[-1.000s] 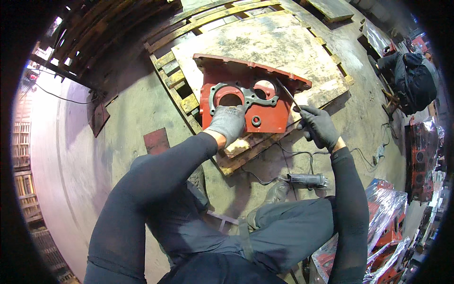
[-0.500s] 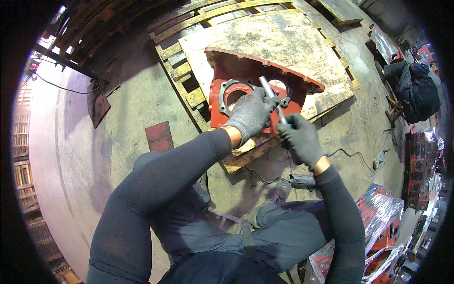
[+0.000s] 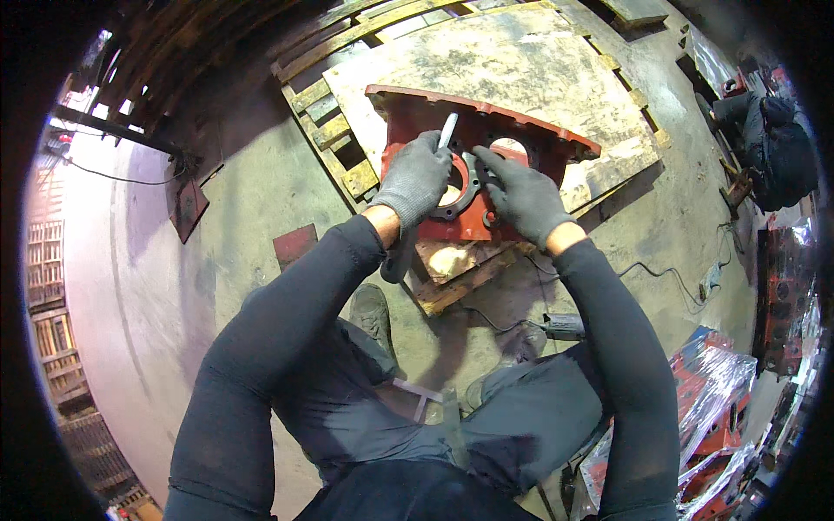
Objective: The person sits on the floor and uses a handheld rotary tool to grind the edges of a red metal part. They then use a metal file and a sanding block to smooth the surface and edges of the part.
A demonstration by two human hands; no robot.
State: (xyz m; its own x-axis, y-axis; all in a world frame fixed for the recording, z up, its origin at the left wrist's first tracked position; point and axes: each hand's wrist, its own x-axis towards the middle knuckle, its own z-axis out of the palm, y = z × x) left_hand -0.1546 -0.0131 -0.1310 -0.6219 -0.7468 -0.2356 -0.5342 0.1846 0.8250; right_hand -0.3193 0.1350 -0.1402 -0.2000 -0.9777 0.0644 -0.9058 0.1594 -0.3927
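A red cast metal housing (image 3: 465,229) with round bores and a raised back flange sits on a wooden board. My gloved left hand (image 3: 416,180) is closed around a slim silver rod-like tool (image 3: 448,130); its pale end sticks up past the fingers, and a dark part, apparently its handle, hangs below the wrist. My gloved right hand (image 3: 524,194) lies on the housing beside the dark-rimmed bore, index finger stretched towards the rim. Its other fingers are partly hidden, and no tool shows in it.
The board (image 3: 599,113) lies on a wooden pallet (image 3: 332,132). A corded cylindrical tool (image 3: 563,326) is on the floor near my knee. Plastic-wrapped red castings (image 3: 717,395) stand at the lower right. Another person (image 3: 773,152) bends down at the far right.
The silver tool has moved left, from between both hands into my left hand alone. My right hand has let go of it and moved up onto the housing.
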